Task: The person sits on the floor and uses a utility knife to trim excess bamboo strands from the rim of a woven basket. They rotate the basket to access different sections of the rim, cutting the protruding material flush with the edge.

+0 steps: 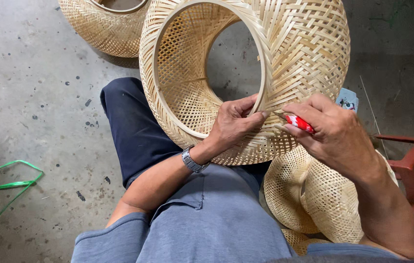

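Woven basket (246,73) resting on the lap, left hand (234,124) pinching its rim, right hand (331,131) gripping a red-handled tool (298,122) against the weave, where a slip could nick fingers or strips.

Left hand (234,124) bent at the wrist, thumb and fingers pinched — right hand (333,134) curled closed, knuckles up.

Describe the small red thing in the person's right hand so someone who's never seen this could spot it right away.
Start at the big woven bamboo shade on the person's lap. At its lower rim the right hand pinches a small red and white tool. It is the only red thing among the pale weave.
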